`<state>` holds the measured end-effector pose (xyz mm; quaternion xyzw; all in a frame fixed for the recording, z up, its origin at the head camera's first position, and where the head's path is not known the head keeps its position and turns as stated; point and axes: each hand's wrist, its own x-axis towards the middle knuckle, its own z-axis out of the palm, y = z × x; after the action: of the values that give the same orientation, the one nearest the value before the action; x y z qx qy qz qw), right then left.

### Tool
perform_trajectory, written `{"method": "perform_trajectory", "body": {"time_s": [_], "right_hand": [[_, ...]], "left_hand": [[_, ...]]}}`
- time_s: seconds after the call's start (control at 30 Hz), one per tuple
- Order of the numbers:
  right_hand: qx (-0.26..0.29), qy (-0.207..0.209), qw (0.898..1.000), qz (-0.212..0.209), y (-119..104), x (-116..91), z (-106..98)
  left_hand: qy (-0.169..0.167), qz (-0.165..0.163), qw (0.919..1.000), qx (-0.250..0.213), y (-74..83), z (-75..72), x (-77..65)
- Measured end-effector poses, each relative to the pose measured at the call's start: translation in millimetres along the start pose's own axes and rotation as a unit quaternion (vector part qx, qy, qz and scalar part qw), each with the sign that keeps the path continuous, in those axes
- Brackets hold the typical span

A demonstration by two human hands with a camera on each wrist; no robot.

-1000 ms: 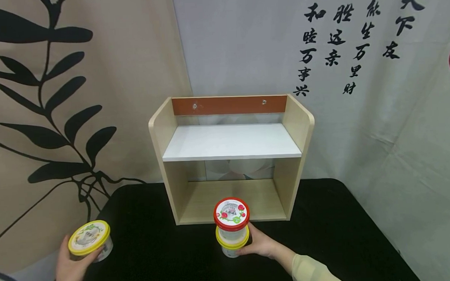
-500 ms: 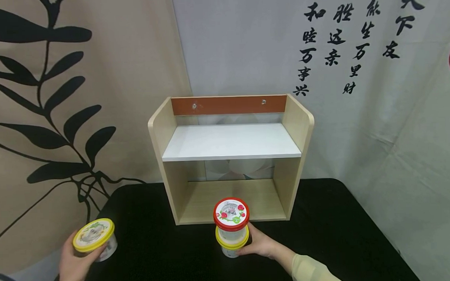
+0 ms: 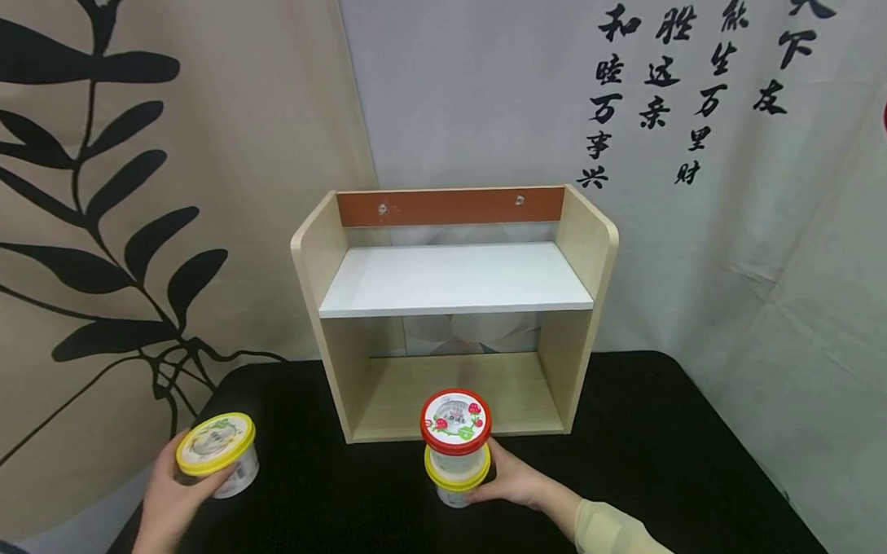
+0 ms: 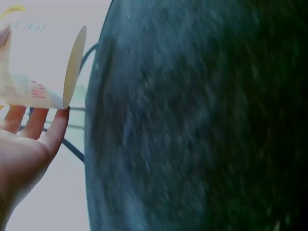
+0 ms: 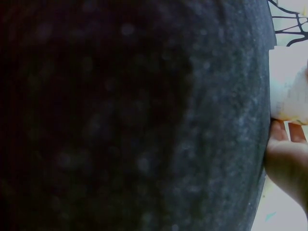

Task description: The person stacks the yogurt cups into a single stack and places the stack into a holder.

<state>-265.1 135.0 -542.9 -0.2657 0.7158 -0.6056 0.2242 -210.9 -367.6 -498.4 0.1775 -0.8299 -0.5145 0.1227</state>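
My left hand grips a round paper tub with a yellow lid, tilted, over the left part of the table. Its pale bottom faces the table side in the left wrist view, with my fingers curled along the side of the tub. In front of the shelf, a red-lidded tub stands on top of a second yellow-lidded tub. The right hand holds that lower tub from its right side. Only part of this tub shows at the edge of the right wrist view.
A small wooden shelf unit with a white upper board stands at the back of the black table. Behind it hang light cloths, one with a dark plant print, the other with black writing.
My left hand has carried its yellow-lidded tub right and slightly up, closer to the stack. The right hand and the two stacked tubs have stayed in place.
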Motion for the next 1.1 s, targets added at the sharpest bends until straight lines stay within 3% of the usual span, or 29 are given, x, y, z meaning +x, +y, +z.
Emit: {"method": "perform_trajectory", "body": {"time_s": [0.37, 0.83, 1.1], "right_hand": [[-0.002, 0.001, 1.000, 0.004, 0.2, 0.7, -1.0], [-0.020, 0.004, 1.000, 0.006, -3.1, 0.4, -0.7], [-0.028, 0.015, 0.999, 0.013, -6.7, 0.5, -1.2]], "left_hand": [[-0.081, 0.065, 0.9945, 0.013, 23.1, 20.4, -3.1], [-0.120, 0.148, 0.9815, -0.014, 57.5, 68.9, -14.8], [-0.144, 0.190, 0.9707, -0.032, 77.9, 86.3, -22.1]]}}
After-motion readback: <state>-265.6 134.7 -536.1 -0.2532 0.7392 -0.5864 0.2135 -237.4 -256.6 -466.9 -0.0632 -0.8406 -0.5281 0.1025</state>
